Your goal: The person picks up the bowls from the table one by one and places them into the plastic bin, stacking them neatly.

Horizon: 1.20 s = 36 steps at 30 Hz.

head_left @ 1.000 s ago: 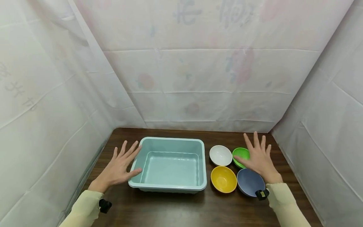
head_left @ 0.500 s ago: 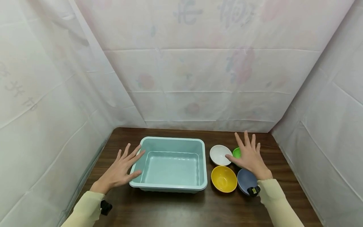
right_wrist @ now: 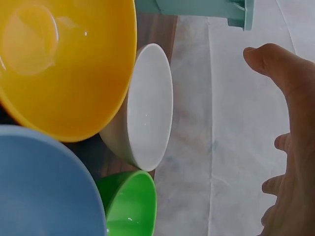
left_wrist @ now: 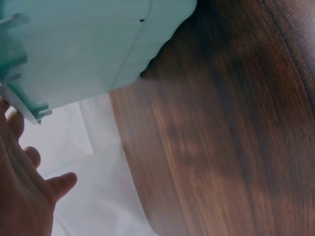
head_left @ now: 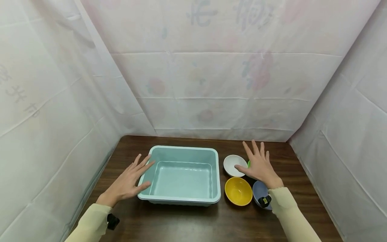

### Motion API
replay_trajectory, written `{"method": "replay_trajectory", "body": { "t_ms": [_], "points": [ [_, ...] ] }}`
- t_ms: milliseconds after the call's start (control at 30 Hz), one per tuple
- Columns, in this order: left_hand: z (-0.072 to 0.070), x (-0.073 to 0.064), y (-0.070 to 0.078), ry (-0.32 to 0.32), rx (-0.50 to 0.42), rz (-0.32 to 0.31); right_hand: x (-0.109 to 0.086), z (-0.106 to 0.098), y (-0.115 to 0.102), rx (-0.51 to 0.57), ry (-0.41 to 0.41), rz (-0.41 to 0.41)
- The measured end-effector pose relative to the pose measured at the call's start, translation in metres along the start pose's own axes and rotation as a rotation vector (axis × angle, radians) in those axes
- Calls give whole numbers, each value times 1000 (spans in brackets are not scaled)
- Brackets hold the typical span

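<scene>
My left hand (head_left: 128,181) is spread with straight fingers at the left side of a pale blue-green plastic basin (head_left: 181,199). Whether it touches the rim, I cannot tell. My right hand (head_left: 260,168), fingers spread, hovers above the bowls and holds nothing. Beneath and around it stand a white bowl (head_left: 232,164), a yellow bowl (head_left: 238,191), a blue bowl (head_left: 259,191) and a green bowl (right_wrist: 133,209). In the head view the hand hides most of the green bowl, and the wrist covers part of the blue one.
A dark wooden table (head_left: 169,223) carries everything. White printed sheets (head_left: 205,90) hang behind it and on both sides. The basin's interior floor is visible, with nothing lying in it. Both wrists wear small black cameras.
My right hand has moved left over the bowls, covering more of the green bowl and uncovering the right-hand table. My left hand has shifted slightly toward the basin. Basin and bowls stay put.
</scene>
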<state>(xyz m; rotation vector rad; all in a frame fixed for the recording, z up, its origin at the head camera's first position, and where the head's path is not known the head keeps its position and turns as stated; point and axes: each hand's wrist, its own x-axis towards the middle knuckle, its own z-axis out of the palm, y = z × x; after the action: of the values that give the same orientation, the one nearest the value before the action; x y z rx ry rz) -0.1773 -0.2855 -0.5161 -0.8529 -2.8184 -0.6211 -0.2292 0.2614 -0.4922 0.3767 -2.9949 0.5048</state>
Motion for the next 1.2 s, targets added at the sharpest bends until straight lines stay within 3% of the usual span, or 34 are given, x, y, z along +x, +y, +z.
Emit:
{"method": "replay_trajectory", "body": {
  "t_ms": [400, 700, 1200],
  "points": [
    [3, -3, -1, 11, -5, 25, 0, 10, -10, -20, -20, -18],
    [0, -3, -1, 29, -12, 31, 11, 11, -21, -39, -45, -30],
    [-1, 1, 0, 4, 29, 10, 23, 24, -30, -16, -167, -51]
  ]
}}
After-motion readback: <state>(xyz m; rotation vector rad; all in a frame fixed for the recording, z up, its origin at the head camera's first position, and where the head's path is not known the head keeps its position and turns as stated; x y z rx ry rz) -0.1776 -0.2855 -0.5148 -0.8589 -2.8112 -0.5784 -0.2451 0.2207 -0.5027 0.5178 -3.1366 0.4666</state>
